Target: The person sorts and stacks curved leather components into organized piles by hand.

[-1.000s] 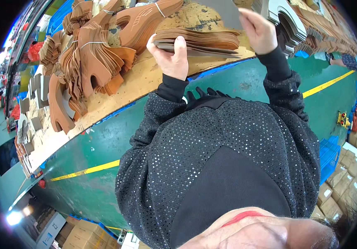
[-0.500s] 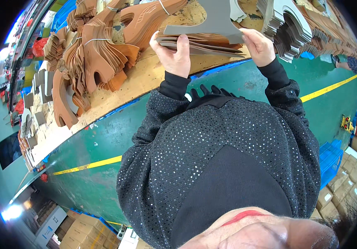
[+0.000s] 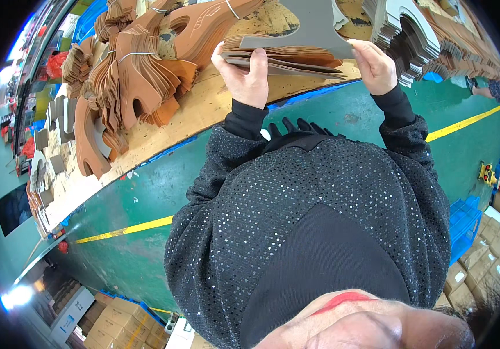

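Note:
My left hand (image 3: 245,77) is closed on the left end of a stack of cut leather-like pieces (image 3: 302,56), brown and grey at the edges, with the thumb on the near side. Between thumb and fingers of my right hand (image 3: 375,67) is the right corner of a grey cut piece (image 3: 315,30). This piece is curved and thin, and it lies apart from the stack along its right part, over the table (image 3: 203,102). The fingers of my left hand behind the stack are hidden.
Left on the table lie tied bundles of brown cut pieces (image 3: 139,75). A stack of grey-white curved pieces (image 3: 410,35) stands right of my right hand, with more brown stacks (image 3: 459,43) beyond. Blue edging (image 3: 305,96) runs along the table's near side.
My right hand has moved slightly right, and the grey piece in it has shifted right too. My left hand stays almost in place on the stack.

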Demonstrator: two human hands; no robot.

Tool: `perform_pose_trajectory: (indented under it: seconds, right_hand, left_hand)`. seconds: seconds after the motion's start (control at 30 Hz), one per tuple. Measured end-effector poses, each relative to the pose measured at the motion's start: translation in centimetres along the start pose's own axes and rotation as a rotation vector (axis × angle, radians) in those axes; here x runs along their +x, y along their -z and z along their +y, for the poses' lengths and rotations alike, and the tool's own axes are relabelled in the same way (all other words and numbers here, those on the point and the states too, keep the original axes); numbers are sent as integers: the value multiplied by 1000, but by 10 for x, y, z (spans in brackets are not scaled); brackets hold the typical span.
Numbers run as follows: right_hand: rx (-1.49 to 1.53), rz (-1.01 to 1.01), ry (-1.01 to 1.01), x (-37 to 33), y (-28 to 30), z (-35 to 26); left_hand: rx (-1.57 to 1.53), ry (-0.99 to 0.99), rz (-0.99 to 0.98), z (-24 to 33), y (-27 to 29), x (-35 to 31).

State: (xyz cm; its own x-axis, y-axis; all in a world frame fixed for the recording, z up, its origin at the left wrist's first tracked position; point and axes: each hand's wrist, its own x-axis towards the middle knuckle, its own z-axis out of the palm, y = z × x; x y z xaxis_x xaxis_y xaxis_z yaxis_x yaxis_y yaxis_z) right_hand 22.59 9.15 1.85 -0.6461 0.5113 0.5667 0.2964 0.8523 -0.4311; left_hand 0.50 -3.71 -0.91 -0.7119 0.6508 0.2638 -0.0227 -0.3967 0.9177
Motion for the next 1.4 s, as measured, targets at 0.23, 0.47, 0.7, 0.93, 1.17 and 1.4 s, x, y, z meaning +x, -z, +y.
perform_pose_trajectory:
  seconds: [0.23, 0.47, 0.7, 0.93, 1.17, 1.4]
  right_hand:
    - [-10, 20, 6, -4, 5, -5]
    - [-70, 46, 6, -8, 3, 0]
    - [-123, 92, 26, -8, 4, -1]
    - [-39, 55, 37, -11, 4, 3]
    - [-208, 16, 112, 0, 2, -4]
    - [-198, 14, 242, 10, -16, -8]
  left_hand:
    - [-6, -2, -26, 1, 1, 0]
    - [-13, -16, -38, 2, 2, -2]
    - [-5, -13, -48, 5, 0, -2]
    - [-75, -6, -34, 4, -1, -1]
    - [-20, 31, -31, 9, -2, -2]
    - [2, 19, -33, 8, 0, 0]
